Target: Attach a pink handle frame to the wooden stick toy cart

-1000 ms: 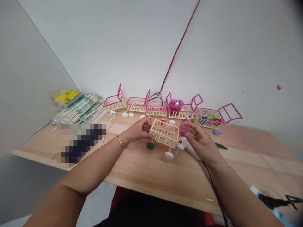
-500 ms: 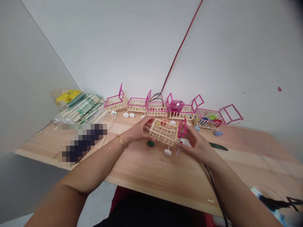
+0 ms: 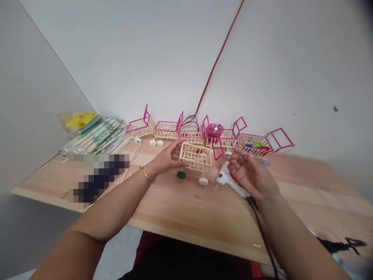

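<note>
My left hand (image 3: 169, 157) grips the left end of a small stick cart (image 3: 196, 157), thumb in front and fingers behind. The cart has pale slatted sides, a magenta handle frame (image 3: 218, 151) at its right end, and bottle-cap wheels, one green (image 3: 181, 175) and one white (image 3: 203, 181). To the right of the cart, my right hand (image 3: 247, 171) is raised off it with the fingers loosely curled and apart, holding nothing. Partly behind this hand, a white glue gun (image 3: 231, 182) lies on the table.
Several similar carts with magenta rims, one (image 3: 165, 129) among them, line the wall. A magenta bowl (image 3: 215, 130) stands among them. Bundled sticks (image 3: 99, 136) and a yellow packet (image 3: 83, 121) lie at the left. A black cable (image 3: 262, 229) runs off the front edge of the wooden table (image 3: 175, 210).
My right hand has let go of the cart's handle end and moved right, uncovering the glue gun. The cart, still in my left hand, has turned slightly.
</note>
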`<state>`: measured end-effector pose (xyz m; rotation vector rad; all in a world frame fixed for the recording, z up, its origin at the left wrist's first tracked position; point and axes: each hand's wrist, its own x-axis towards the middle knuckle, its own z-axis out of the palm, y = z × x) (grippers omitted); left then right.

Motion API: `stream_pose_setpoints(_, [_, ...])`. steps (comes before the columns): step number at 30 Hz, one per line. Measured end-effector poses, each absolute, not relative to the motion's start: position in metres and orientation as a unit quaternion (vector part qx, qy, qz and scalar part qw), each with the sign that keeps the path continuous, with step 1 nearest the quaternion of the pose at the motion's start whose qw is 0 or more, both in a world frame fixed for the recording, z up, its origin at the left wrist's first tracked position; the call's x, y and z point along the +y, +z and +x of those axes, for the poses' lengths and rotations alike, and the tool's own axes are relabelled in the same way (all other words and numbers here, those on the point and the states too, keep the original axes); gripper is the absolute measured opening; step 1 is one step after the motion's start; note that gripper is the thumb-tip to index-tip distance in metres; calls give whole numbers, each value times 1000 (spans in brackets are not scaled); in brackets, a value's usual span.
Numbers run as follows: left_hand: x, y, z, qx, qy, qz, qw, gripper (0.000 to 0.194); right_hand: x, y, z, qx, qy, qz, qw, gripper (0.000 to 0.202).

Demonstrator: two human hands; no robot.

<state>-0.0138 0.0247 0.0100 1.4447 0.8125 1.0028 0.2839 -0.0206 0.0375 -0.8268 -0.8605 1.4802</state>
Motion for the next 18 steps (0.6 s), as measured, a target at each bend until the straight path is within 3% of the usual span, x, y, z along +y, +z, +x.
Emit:
stream_pose_setpoints(12, [28,0,-12,297,465,606,573,89,-23,34,278,-438,557,-424,564,32])
stream_pose_setpoints(15, [27,-3,-12,295,452,603,587,88,-24,27,280,-519,510,-445,522,48])
stream_pose_setpoints(18, [23,-3,-10,287,436,600,606,87,-25,20,283,-613,474,-444,450,80])
